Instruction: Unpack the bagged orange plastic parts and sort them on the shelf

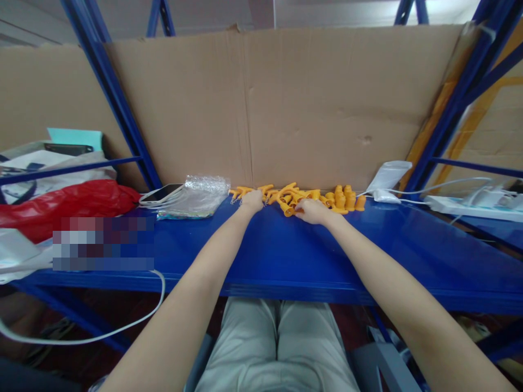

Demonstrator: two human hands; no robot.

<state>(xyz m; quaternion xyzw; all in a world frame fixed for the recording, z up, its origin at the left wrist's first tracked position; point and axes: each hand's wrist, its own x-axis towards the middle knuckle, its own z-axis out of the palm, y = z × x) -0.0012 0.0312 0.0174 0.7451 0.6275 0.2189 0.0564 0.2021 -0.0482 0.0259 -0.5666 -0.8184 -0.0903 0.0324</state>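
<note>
A row of orange plastic pieces lies along the back of the blue shelf. My left hand [252,201] is among branch-shaped orange pieces [239,191] with thin chains hanging by them; its fingers look curled, but what they hold is hidden. To the right, my right hand [314,211] has its fingers bent together at the pile, touching orange pieces there. A flared, cup-like orange piece [288,210] lies just left of its fingertips. Past that hand, several small rounded orange pieces [350,199] stand upright in a cluster.
A cardboard sheet [310,109] walls off the back. On the left lie clear plastic bags [200,198], a phone [165,193] and a red bag [73,204]. A white power strip [474,207] with cables is at right. Blue posts [449,117] frame the shelf [281,256].
</note>
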